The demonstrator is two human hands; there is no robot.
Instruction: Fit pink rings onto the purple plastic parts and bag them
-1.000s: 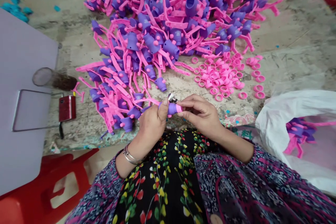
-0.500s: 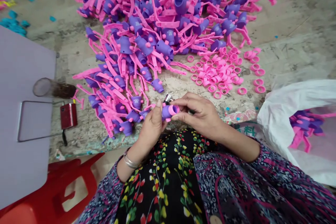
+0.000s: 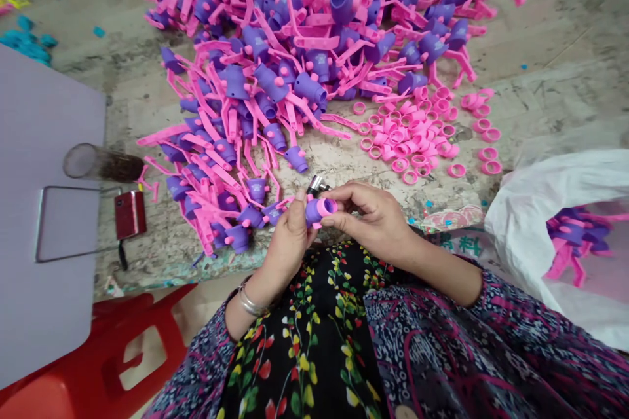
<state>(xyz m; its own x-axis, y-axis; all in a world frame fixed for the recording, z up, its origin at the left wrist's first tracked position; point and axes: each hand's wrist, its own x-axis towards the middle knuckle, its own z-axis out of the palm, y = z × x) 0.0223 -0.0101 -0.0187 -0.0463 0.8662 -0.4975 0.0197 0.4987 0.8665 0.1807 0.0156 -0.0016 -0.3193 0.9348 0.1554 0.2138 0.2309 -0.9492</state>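
My left hand (image 3: 291, 229) is closed around a purple plastic tube piece (image 3: 313, 211) in front of my lap. A pink ring (image 3: 328, 206) sits at the tube's open end, which points right. Thumb and fingers of my right hand (image 3: 376, 216) pinch that ring from the right side. Just behind the tube shows a shiny metal and black object (image 3: 317, 184); its kind and what supports it are not clear. Beyond my hands lies a large pile of purple pieces with pink arms (image 3: 270, 82). Loose pink rings (image 3: 405, 137) lie to its right.
A white bag (image 3: 515, 190) at right holds similar pieces. At left are a lilac panel (image 3: 49, 209), a glass jar (image 3: 103, 162) and a small red box-like device (image 3: 130, 214). A red plastic stool (image 3: 108, 347) stands below the worn table's edge (image 3: 196, 272).
Both hands keep their hold on the tube and ring, with hardly any finger movement. The whole view has shifted slightly.
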